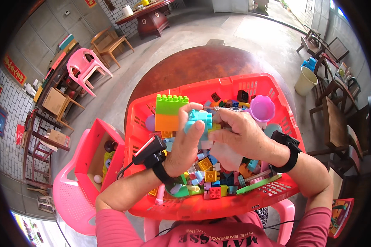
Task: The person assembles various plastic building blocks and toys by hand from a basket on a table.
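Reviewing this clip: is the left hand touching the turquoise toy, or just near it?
Touching. The head view shows the left hand with its thumb pressed over the near side of the turquoise toy, no gap between them.

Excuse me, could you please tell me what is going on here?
A person is holding a turquoise toy piece in the left hand, above a red basket of mixed toy bricks. The right hand is close beside it and seems to grip a white cloth, which hangs below the fingers. A green-and-orange block stack stands at the basket's left, and a purple cup sits toward its far right.
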